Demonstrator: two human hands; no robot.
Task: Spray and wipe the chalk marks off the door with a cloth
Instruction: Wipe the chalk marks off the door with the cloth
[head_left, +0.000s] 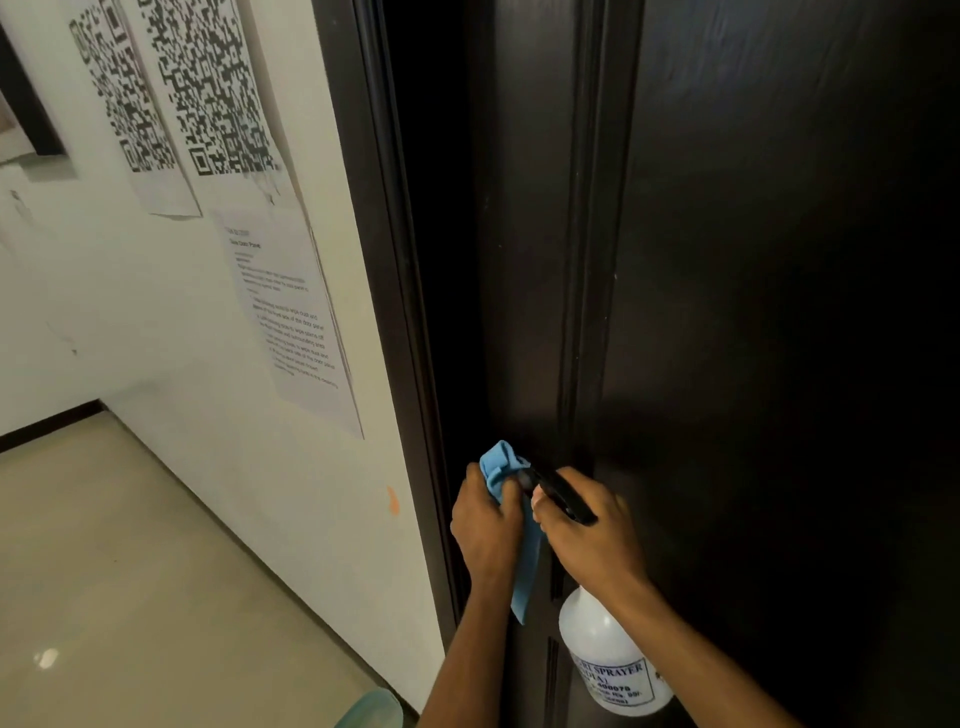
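Note:
A dark brown panelled door (753, 260) fills the right half of the view; I see no chalk marks on it from here. My left hand (485, 525) grips a light blue cloth (522, 571), bunched above the fingers and hanging below the palm. My right hand (587, 525) is curled round the black trigger head of a white spray bottle (610, 660), whose labelled body hangs under my wrist. The nozzle points at the cloth, and the two hands almost touch, close in front of the door's lower left part.
The dark door frame (395, 291) runs down the middle. On the white wall (130, 322) to the left hang QR code sheets (202, 88) and a printed sheet (291, 317). Beige floor tiles (130, 571) lie below, with a teal object (374, 709) at the bottom edge.

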